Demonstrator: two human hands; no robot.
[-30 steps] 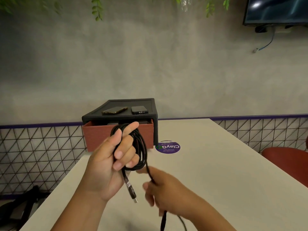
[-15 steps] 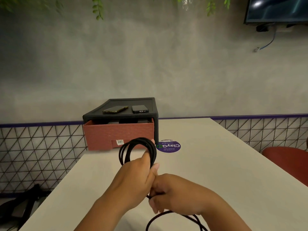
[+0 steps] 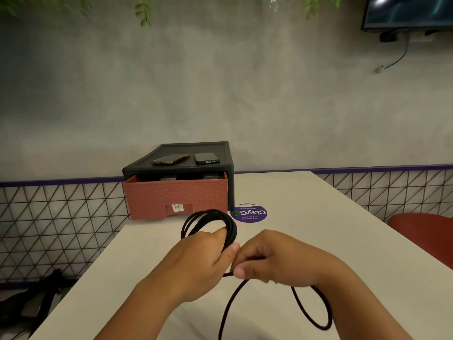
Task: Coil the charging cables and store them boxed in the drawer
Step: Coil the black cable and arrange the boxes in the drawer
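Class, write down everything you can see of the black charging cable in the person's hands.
The black charging cable is a thin, round, matte cord, rubbery-looking. Several turns are gathered into a coil that the left hand grips, the loops rising above its fingers. The right hand pinches the loose strand beside the coil; from there the rest trails down in one wide slack loop over the white table and runs off the bottom edge. No plug shows.

One cable [image 3: 230, 228]; two phones [image 3: 170, 159] [image 3: 207, 158]; one drawer [image 3: 176, 196]; one sticker [image 3: 250, 213]
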